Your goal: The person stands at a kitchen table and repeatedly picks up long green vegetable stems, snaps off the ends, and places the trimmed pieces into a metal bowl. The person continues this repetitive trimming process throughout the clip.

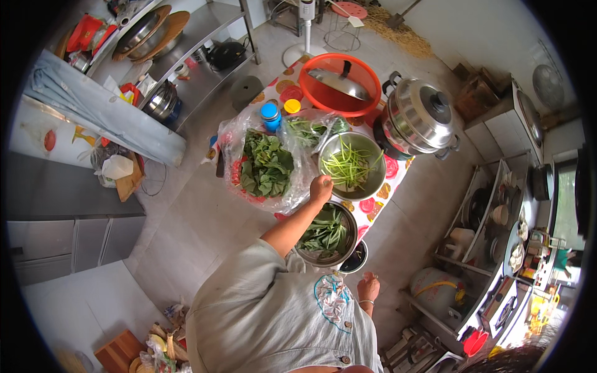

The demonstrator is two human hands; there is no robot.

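My left hand (321, 188) is closed at the near left rim of a metal bowl (377, 181) that holds thin green stems (346, 166). Whatever its fingers grip is hidden. Low beside my body, my right hand (368, 286) has its fingers curled; I cannot make out anything in them. Near it stands a small dark-filled pail (355, 257). Between my hands and body sits a steel basin (349, 219) of long green leaves (327, 233). Left of my left hand, leafy greens (266, 164) lie on a clear plastic bag (303, 171).
On the patterned tablecloth (388, 200) stand a red basin (311, 98) with a metal lid (339, 84), a lidded steel steamer pot (418, 118), a blue-capped jar (271, 117) and a yellow lid (291, 106). Metal shelves (214, 28) rise at far left; a crowded rack (476, 214) stands right.
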